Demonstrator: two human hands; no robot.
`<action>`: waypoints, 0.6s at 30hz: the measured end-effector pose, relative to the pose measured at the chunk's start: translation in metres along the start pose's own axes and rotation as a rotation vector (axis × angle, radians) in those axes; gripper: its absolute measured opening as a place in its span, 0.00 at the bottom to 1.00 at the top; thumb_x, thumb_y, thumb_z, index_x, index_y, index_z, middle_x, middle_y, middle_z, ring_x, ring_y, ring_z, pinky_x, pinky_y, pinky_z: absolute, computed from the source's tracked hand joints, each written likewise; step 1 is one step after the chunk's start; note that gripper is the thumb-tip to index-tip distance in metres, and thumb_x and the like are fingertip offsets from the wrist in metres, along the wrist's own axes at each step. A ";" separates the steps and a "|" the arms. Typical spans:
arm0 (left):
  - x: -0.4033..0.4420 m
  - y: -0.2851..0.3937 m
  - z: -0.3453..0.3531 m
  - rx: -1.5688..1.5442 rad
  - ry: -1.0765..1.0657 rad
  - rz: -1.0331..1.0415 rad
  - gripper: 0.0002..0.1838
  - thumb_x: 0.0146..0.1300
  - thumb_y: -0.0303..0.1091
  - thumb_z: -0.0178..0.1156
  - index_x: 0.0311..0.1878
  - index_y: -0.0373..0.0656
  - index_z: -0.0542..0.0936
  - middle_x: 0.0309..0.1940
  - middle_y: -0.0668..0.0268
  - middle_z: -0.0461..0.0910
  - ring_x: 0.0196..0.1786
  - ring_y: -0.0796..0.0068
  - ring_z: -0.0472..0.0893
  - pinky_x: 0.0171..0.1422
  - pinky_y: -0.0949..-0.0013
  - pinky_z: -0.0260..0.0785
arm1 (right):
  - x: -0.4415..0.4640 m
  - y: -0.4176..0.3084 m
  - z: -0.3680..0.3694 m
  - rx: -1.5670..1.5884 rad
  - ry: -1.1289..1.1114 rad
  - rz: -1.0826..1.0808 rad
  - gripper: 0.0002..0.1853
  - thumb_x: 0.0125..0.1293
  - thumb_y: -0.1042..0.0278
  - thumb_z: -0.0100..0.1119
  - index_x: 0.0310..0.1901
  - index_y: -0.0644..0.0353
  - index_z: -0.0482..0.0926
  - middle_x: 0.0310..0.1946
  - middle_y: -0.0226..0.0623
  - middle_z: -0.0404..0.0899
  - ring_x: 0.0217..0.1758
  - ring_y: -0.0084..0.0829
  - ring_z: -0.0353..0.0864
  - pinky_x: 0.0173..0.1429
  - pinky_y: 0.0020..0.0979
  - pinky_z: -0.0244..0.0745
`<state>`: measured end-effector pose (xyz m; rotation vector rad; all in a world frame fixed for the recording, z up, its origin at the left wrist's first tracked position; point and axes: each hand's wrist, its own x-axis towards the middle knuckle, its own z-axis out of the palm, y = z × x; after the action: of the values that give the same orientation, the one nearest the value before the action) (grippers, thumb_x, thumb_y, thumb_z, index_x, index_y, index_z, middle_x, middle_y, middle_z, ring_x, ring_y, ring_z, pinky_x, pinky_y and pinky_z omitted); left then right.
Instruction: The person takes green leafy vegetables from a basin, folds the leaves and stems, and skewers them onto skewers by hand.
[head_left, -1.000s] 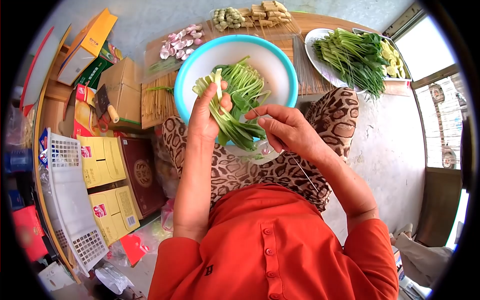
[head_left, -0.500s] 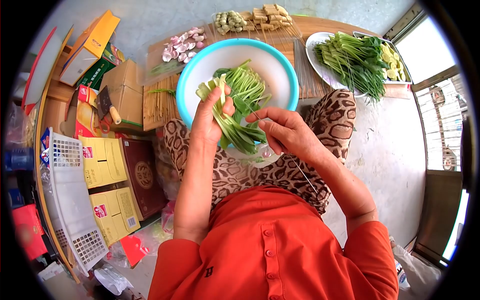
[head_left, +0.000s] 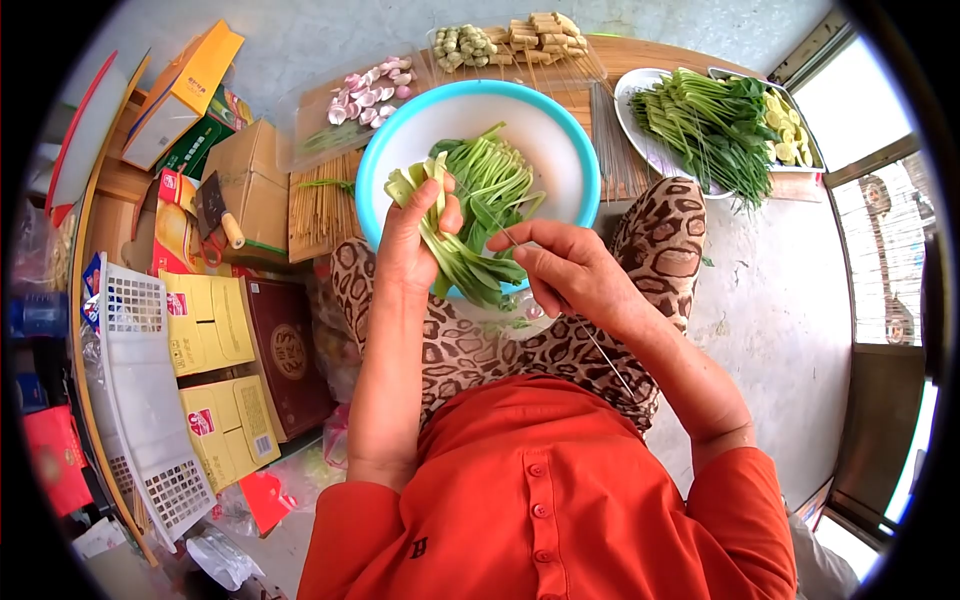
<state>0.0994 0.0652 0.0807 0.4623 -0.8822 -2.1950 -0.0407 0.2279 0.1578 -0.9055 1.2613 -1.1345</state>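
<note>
A bunch of leafy greens (head_left: 462,262) is gripped in my left hand (head_left: 410,238), pale stems up and leaves hanging toward the right. Pinched in the fingers of my right hand (head_left: 572,268) is a thin skewer (head_left: 603,352). Its tip side reaches toward the greens and its other end runs down over my lap. Whether the tip touches the bunch cannot be made out. Both hands are over the near rim of a white basin with a blue rim (head_left: 590,190). More greens (head_left: 490,180) lie in the basin.
Behind the basin, a wooden table (head_left: 660,50) bears peeled pink-white pieces (head_left: 370,92), rolled skewered food (head_left: 545,38), and a plate (head_left: 625,110) of skewered greens. Cartons (head_left: 215,330) and a white basket (head_left: 150,400) stand left. A cleaver (head_left: 212,205) lies on boxes.
The view has shifted slightly, so the basin appears a little lower. My hands keep nearly the same pose. At the lower right, the light-coloured clothing of another person has moved mostly out of view.
</note>
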 end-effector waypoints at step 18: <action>-0.009 0.003 0.024 0.258 0.048 0.020 0.18 0.55 0.38 0.71 0.44 0.41 0.78 0.35 0.68 0.77 0.35 0.80 0.77 0.30 0.78 0.62 | 0.010 0.000 0.007 0.013 0.068 -0.056 0.14 0.73 0.67 0.44 0.50 0.64 0.76 0.13 0.24 0.67 0.13 0.14 0.62 0.19 0.20 0.54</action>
<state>0.0939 0.0813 0.0998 0.6236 -1.1452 -2.0514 -0.0343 0.2174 0.1562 -0.9037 1.2891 -1.2249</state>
